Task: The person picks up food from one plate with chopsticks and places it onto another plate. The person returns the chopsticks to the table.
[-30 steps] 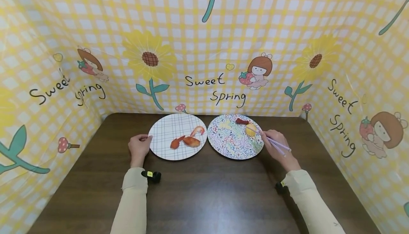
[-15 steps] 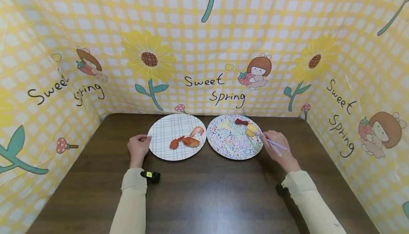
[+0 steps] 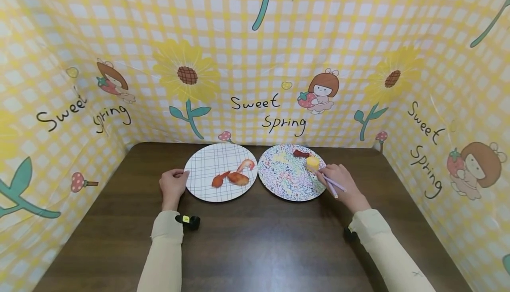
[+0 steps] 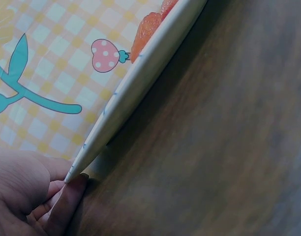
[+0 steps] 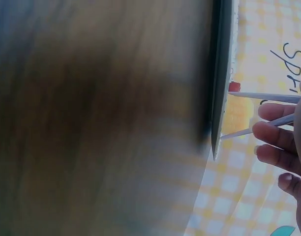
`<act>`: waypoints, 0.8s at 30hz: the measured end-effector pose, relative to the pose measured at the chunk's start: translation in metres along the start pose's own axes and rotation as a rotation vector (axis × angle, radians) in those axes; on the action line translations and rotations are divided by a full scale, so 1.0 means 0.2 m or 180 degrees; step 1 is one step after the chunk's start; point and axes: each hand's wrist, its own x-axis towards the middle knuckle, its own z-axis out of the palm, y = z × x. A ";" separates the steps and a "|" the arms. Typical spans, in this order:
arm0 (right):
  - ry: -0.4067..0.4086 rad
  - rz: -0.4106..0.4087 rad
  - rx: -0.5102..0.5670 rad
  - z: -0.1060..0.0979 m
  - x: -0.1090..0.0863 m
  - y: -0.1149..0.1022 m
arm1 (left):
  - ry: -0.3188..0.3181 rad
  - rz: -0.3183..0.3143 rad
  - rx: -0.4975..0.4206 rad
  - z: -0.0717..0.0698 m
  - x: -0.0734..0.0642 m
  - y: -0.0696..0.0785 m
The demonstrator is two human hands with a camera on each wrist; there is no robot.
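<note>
My left hand (image 3: 173, 188) pinches the left rim of a white plate with blue grid lines (image 3: 205, 161); the left wrist view shows the rim between thumb and fingers (image 4: 67, 201). Purple chopsticks (image 3: 335, 183) are held in my right hand (image 3: 343, 186), over the right side of a plate with a multicoloured squiggle pattern (image 3: 279, 179). Their tips stand apart on either side of a short yellow corn piece (image 3: 312, 163) in the right wrist view, near the plate's surface. Behind the corn on that plate lies a dark red food piece (image 3: 301, 153).
On the grid plate are a shrimp (image 3: 247, 164), a browned wing-like piece (image 3: 238, 178) and an orange-brown piece with a tail (image 3: 219, 180). The plates sit side by side at the back of a brown table (image 3: 255, 243). A yellow checked cloth (image 3: 255, 61) walls three sides.
My right hand has shifted slightly left over the squiggle plate, and the chopsticks' rear ends have swung left. The corn piece's visible shape has changed. My left hand keeps its hold on the grid plate.
</note>
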 end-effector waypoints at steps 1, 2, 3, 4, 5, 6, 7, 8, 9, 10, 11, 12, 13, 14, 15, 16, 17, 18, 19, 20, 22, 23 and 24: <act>-0.0035 -0.0045 -0.0023 0.00 0.00 0.01 | 0.0000 0.0007 -0.0004 0.00 0.00 0.00; -0.0068 -0.0094 -0.0044 0.01 0.01 0.02 | 0.0002 0.0020 -0.0005 0.00 0.00 0.00; -0.0096 -0.0153 -0.0063 0.01 0.01 0.03 | 0.0008 0.0030 -0.0009 0.00 0.00 0.00; -0.0114 -0.0213 -0.0057 0.02 0.01 0.03 | 0.0002 0.0036 -0.0010 0.00 0.00 0.00; -0.0137 -0.0254 -0.0061 0.02 0.02 0.04 | -0.0002 0.0046 -0.0015 0.00 0.00 0.00; -0.0137 -0.0300 -0.0036 0.01 0.02 0.04 | -0.0007 0.0058 -0.0018 0.00 0.00 0.00; -0.0121 -0.0360 -0.0023 0.01 0.02 0.04 | -0.0008 0.0065 -0.0012 0.00 0.00 0.00; -0.0097 -0.0413 -0.0018 0.01 0.02 0.04 | -0.0013 0.0064 -0.0015 0.00 0.00 0.00; -0.0063 -0.0456 -0.0003 0.00 0.02 0.04 | -0.0011 0.0062 -0.0019 0.00 0.00 0.00; -0.0026 -0.0485 0.0019 0.00 0.02 0.04 | -0.0011 0.0059 -0.0019 0.00 0.00 0.00; 0.0006 -0.0518 0.0034 0.00 0.02 0.04 | -0.0006 0.0054 -0.0022 0.00 0.00 0.00; 0.0051 -0.0561 0.0045 0.00 0.02 0.04 | 0.0007 0.0047 -0.0023 0.01 0.01 0.00; 0.0085 -0.0598 0.0048 0.00 0.02 0.04 | 0.0006 0.0029 -0.0018 0.01 0.01 0.01; 0.0110 -0.0616 0.0070 0.00 0.02 0.04 | 0.0005 0.0016 -0.0016 0.01 0.01 0.01; 0.0133 -0.0631 0.0099 0.00 0.03 0.05 | 0.0012 0.0016 -0.0007 0.01 0.01 0.01; 0.0149 -0.0650 0.0136 0.01 0.03 0.05 | 0.0012 0.0019 -0.0003 0.01 0.00 0.01; 0.0164 -0.0669 0.0163 0.01 0.03 0.05 | 0.0009 0.0016 0.0001 0.01 0.00 0.01; 0.0179 -0.0688 0.0195 0.01 0.03 0.05 | 0.0008 0.0016 -0.0001 0.01 0.00 0.01; 0.0183 -0.0702 0.0236 0.01 0.03 0.05 | 0.0003 0.0015 -0.0008 0.01 0.00 0.01; 0.0182 -0.0723 0.0270 0.01 0.03 0.05 | 0.0000 0.0021 -0.0013 0.01 0.00 0.01; 0.0170 -0.0758 0.0314 0.02 0.03 0.06 | -0.0016 0.0025 -0.0019 0.00 0.00 0.01; 0.0162 -0.0768 0.0328 0.02 0.03 0.06 | -0.0021 0.0024 -0.0019 0.00 0.00 0.01; 0.0148 -0.0775 0.0347 0.02 0.03 0.06 | -0.0027 0.0030 -0.0024 0.00 -0.01 0.01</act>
